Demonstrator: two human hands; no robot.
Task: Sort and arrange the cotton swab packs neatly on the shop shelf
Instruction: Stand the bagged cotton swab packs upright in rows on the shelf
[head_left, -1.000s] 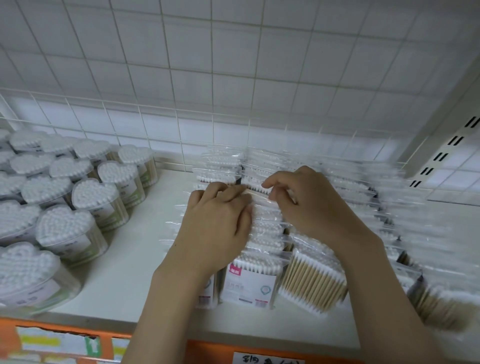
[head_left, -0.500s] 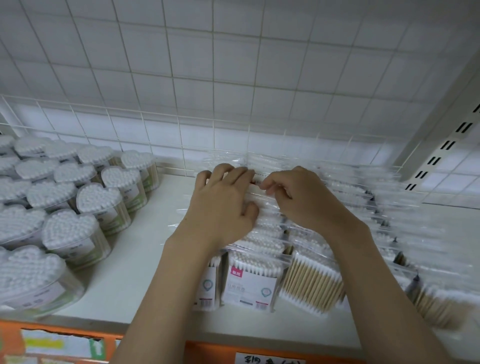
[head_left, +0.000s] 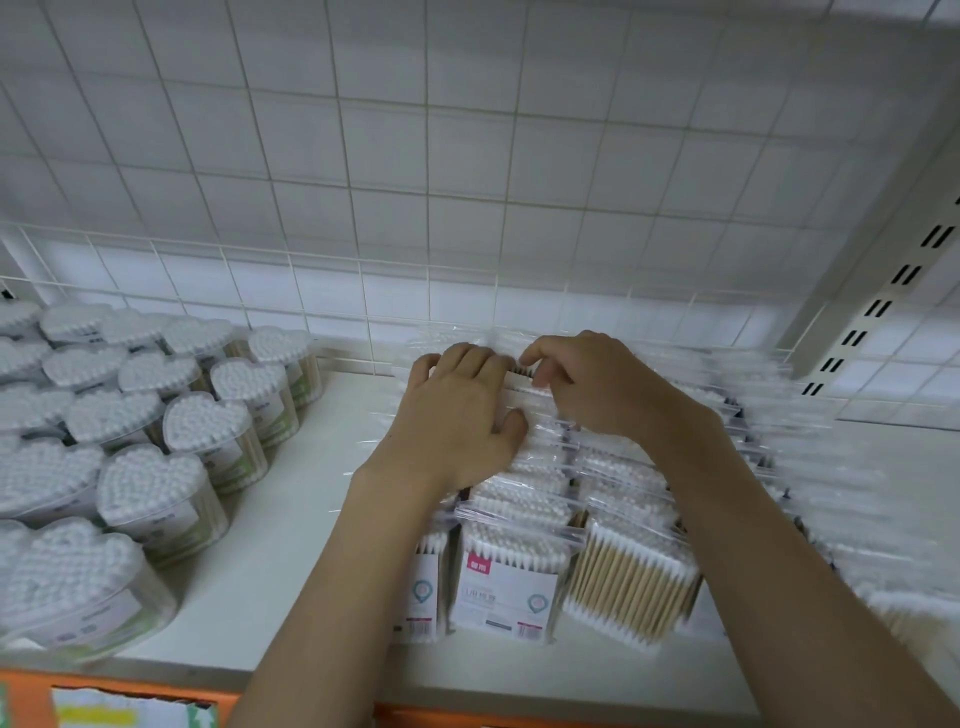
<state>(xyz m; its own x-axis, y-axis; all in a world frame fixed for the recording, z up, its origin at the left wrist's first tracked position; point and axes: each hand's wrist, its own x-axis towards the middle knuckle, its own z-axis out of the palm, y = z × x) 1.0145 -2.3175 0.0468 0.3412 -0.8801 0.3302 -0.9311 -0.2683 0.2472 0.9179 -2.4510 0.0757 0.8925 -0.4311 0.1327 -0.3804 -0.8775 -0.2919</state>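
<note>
While both hands have crept from the middle of the row to its back end near the grid wall (head_left: 467, 218), the left hand (head_left: 457, 415) now lies flat with straight fingers pressing the pack tops, and the right hand (head_left: 597, 384) curls its fingers to pinch one rear pack's edge. The swab packs (head_left: 524, 525) stand in rows on the shelf (head_left: 291, 525), beside the heart tubs (head_left: 156, 447). Straightening looks nearly through this row.
</note>
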